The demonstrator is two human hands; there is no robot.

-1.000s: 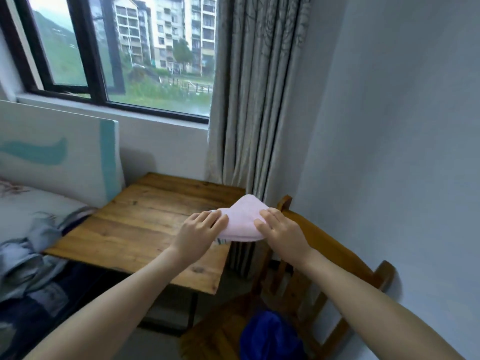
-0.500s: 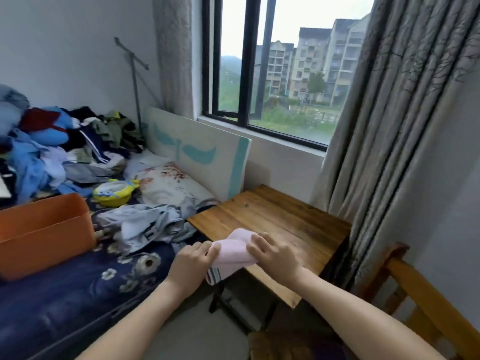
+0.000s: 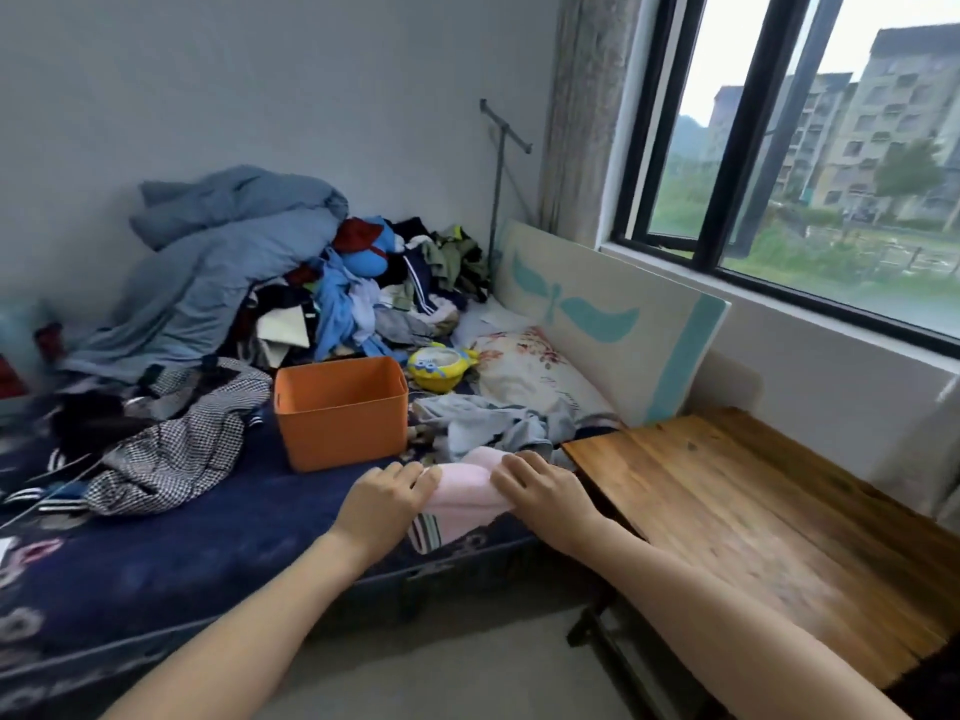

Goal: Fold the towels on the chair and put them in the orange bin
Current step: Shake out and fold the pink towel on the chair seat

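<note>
A folded pink towel with a striped edge is held in the air above the near edge of the bed. My left hand grips its left side and my right hand grips its right side, fingers curled over the top. The orange bin stands open on the bed, just beyond and to the left of my hands; what I see of its inside holds nothing. The chair is out of view.
The bed has a dark blue floral cover, with a heap of clothes and a blue duvet behind the bin. A checked garment lies to the bin's left. A wooden table stands to the right under the window.
My view has swung left from the chair and table to the bed. Both hands carried the folded pink towel leftward, and the orange bin now lies just ahead of them.
</note>
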